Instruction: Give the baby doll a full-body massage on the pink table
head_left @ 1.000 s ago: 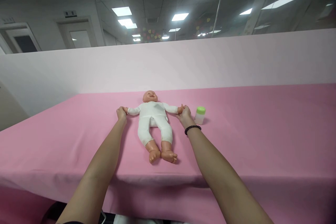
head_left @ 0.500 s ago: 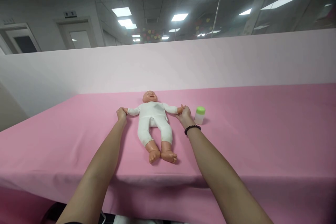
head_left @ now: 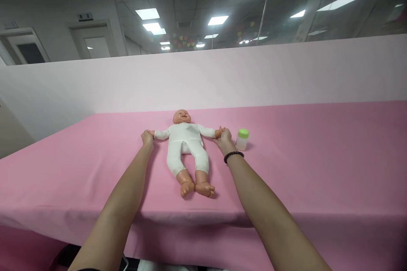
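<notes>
The doll [head_left: 184,135] lies on its back on the pink cloth [head_left: 302,161], head toward the white panel [head_left: 203,80] and feet toward the near edge, with its 2 arms out to the sides. The left hand [head_left: 147,137] is curled around the doll's hand at the picture's left; how tightly its fingertips meet cannot be told. The right hand [head_left: 224,140] holds the doll's other hand between thumb and fingers, the small fingers poking out above.

To do this hold well, it seems best to use light, even pressure on the 2 sides, to support the wrists rather than tug at the fingers, and to move the 2 arms at a matching pace so the body lies straight. The jar [head_left: 242,139] with a green lid stands upright just beside the right hand, so an outward sweep on that side could knock it.

As for writing, no label or brand can be read on the jar or on the doll's white clothes. A small sign [head_left: 85,17] above the door [head_left: 97,46] is too small to make out.
</notes>
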`<state>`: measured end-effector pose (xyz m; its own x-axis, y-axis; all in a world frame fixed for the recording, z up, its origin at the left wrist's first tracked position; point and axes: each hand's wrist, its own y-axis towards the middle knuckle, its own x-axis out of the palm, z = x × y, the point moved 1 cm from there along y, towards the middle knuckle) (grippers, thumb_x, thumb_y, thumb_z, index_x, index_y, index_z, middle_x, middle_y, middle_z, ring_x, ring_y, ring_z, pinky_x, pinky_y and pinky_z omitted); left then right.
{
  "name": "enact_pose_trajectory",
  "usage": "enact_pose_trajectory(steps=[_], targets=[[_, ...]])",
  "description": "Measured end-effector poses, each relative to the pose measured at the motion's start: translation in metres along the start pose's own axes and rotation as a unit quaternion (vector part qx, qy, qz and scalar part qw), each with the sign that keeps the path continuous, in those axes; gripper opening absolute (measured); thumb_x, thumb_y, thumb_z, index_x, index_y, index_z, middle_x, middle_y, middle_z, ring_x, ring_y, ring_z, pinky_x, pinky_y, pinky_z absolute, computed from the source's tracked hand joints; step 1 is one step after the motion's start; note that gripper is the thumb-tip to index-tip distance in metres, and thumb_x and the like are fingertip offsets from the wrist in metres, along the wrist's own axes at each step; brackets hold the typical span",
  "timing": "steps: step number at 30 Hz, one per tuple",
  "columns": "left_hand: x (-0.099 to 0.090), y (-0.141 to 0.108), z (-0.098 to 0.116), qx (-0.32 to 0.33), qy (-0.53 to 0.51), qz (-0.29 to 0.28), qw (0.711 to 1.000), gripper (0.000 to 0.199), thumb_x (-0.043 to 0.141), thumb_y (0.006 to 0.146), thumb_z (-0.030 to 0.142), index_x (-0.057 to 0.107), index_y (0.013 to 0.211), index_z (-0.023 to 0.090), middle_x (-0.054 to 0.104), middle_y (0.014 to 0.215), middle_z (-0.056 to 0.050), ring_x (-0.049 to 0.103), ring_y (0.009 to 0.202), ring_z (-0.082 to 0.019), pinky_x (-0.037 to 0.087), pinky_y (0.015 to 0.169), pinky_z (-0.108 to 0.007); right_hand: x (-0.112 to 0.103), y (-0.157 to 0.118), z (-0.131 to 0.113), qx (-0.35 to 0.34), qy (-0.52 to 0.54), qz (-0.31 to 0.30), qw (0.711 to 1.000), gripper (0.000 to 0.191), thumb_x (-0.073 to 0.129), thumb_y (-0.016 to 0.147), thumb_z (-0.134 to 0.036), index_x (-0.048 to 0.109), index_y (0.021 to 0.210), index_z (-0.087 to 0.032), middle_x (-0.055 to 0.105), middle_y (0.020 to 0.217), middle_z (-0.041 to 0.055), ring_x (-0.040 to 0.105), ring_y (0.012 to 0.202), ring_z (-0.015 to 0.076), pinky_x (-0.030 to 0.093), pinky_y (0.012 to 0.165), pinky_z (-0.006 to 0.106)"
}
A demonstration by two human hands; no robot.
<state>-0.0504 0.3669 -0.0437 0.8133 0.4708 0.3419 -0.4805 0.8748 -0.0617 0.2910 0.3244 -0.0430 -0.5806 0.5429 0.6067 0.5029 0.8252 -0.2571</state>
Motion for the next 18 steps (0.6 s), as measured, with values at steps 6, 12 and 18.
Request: enact_pose_trajectory(steps=[6,12,18], targets=[[0.0002,-0.0009,0.0009,0.031,0.053,-0.002,0.998,0.03,0.051,0.078,0.016,0.034,0.054,0.022,0.038,0.051,0.002,0.034,0.047,-0.011,0.031,0.048,-0.026,-0.0004,-0.0024,-0.0005,0.001,-0.014,-0.029,0.999,0.009,0.041,0.083,-0.021,0.049,0.083,-0.023,0.051,0.072,-0.0055,0.055,0.069,0.0124,0.058,0.08,0.037],[0.0005,-0.0011,0.0009,0.04,0.062,-0.002,0.997,0.032,0.051,0.079,0.015,0.032,0.054,0.022,0.036,0.051,0.003,0.03,0.046,-0.011,0.03,0.047,-0.027,0.0002,0.0018,0.0013,-0.006,-0.018,-0.011,1.0,0.011,0.039,0.087,-0.022,0.05,0.086,-0.024,0.056,0.079,-0.0049,0.058,0.072,0.0123,0.058,0.078,0.036],[0.0008,0.0029,-0.0017,0.015,0.051,0.005,0.999,0.03,0.051,0.079,0.019,0.031,0.056,0.023,0.038,0.051,0.003,0.032,0.045,-0.011,0.033,0.048,-0.028,0.0008,0.0018,0.0006,-0.006,-0.008,-0.011,1.0,0.009,0.036,0.085,-0.02,0.044,0.081,-0.024,0.054,0.076,-0.006,0.057,0.07,0.0112,0.058,0.079,0.036]])
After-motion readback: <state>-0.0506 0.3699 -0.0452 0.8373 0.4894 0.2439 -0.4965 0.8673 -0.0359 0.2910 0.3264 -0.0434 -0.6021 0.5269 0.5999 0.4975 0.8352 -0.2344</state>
